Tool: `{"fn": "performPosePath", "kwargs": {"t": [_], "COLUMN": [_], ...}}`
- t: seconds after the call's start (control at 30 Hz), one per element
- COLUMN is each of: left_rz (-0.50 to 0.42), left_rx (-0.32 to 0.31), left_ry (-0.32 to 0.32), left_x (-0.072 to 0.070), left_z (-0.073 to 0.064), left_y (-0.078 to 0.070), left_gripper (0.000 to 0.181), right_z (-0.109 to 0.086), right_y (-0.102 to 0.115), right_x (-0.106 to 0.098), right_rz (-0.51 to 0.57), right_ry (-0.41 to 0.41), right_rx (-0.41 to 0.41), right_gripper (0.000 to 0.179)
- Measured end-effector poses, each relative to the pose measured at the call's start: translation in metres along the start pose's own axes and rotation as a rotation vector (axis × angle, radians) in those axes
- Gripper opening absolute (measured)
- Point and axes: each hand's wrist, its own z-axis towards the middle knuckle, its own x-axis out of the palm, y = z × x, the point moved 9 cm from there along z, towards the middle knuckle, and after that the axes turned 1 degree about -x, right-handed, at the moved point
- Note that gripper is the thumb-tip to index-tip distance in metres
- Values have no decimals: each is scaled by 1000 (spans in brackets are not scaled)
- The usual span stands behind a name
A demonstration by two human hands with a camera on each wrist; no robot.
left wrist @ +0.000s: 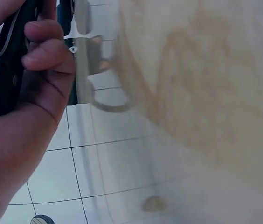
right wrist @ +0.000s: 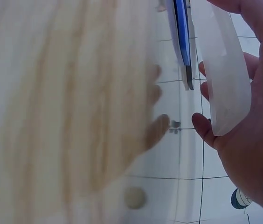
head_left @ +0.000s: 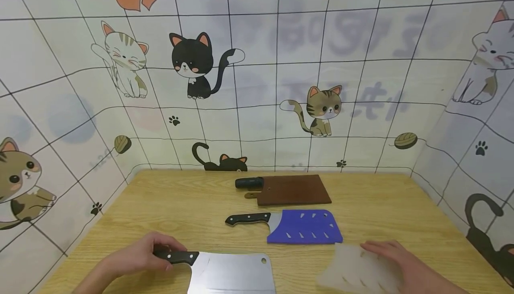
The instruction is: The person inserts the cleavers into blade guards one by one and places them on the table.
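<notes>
My left hand (head_left: 136,256) grips the black riveted handle of a cleaver (head_left: 233,271) at the table's front. The bare, broad metal blade points right, its lower part cut off by the frame edge. In the left wrist view, the fingers curl around the black handle (left wrist: 3,84). On the right, my right hand (head_left: 395,260) holds a translucent white blade sheath (head_left: 353,269) with several small slots. The right wrist view has this sheath (right wrist: 227,79) between thumb and fingers. A gap of table separates the sheath from the cleaver blade.
Behind the hands lies a second cleaver in a blue slotted sheath (head_left: 307,231), black handle to the left. Farther back is a black-handled knife in a brown sheath (head_left: 295,190). Cat-printed tiled sheeting (head_left: 257,120) surrounds the wooden table (head_left: 180,204) at the back and sides.
</notes>
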Motion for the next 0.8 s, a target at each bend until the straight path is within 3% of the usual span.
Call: {"fn": "performPosePath", "kwargs": {"t": [0.1,0.27,0.37,0.5,0.8], "left_rz": [25,-86,-149,-168,-165], "left_rx": [17,-32,-47,-51,-95], "left_ry": [-57,-85,-97,-139,-248], "left_x": [-7,-13,-14,-15,-12], "left_z": [-1,4,11,24,54], "left_y": [-5,-7,-11,-17,-23], "left_gripper": [35,36,37,38,43], "right_z": [6,14,20,30,51], "right_y": [6,17,29,44,65], "right_x": [-4,-12,-22,-31,-38], "right_rz": [-15,18,-11,-44,58], "right_ry": [-39,-81,-162,-227,-216], "right_rx": [-52,-69,-145,-230,-296], "right_gripper": [86,84,90,96,95]}}
